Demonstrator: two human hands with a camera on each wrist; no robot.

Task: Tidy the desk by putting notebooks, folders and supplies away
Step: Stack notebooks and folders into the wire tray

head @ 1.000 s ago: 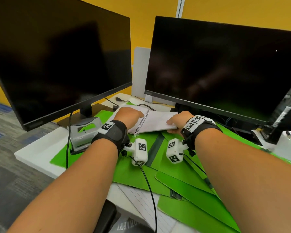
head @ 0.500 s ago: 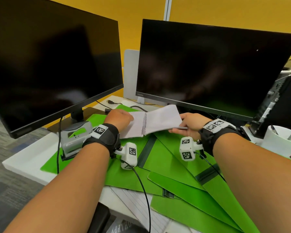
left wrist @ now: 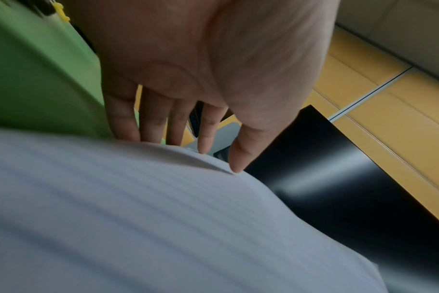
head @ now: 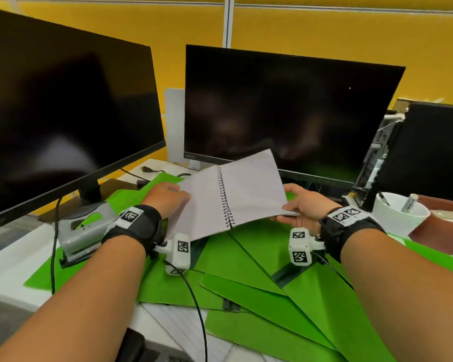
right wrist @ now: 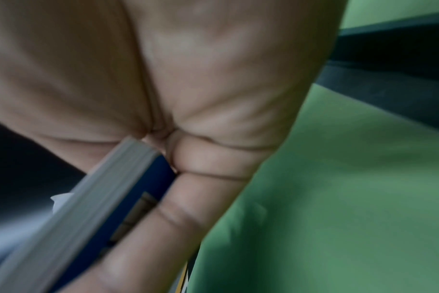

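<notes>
Open spiral notebook (head: 233,194), pages seemingly blank

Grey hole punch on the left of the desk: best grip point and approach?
Take the grey metal hole punch across its raised lever hump, coming down from above, probably with the left hand. It sits flat on a green folder; the black monitor overhangs behind, and a black cable runs at its left, so top access looks clearest.
</notes>
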